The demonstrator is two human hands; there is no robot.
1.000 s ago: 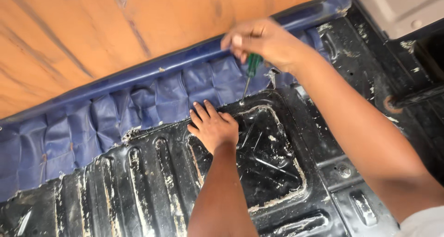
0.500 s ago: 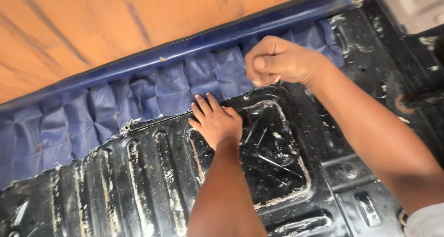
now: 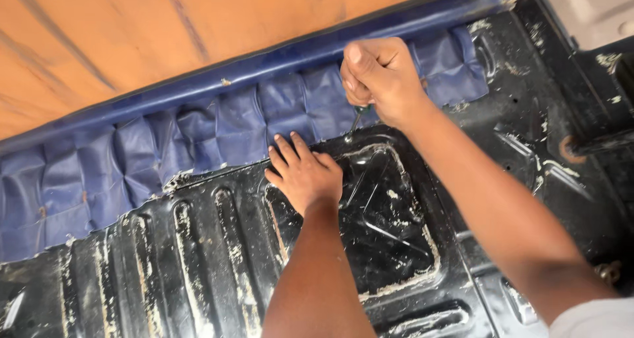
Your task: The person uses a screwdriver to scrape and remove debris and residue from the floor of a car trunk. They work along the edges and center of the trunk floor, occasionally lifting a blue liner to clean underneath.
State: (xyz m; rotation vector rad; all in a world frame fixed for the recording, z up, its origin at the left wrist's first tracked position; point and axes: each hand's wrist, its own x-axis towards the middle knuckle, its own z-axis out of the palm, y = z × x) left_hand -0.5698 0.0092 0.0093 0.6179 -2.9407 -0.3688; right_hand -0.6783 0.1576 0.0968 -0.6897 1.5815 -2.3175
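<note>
Orange wall (image 3: 165, 34) behind, black ribbed metal panel (image 3: 198, 272) below. My left hand (image 3: 305, 174) lies spread flat on it; my right hand (image 3: 380, 77) fists what looks like a screwdriver (image 3: 354, 123), tip at the blue padded edge (image 3: 218, 130). Stiff, light tool: I'd grip the handle.

No packages, labels, signs or screens in view; no printed or written surface visible anywhere in head view.
</note>
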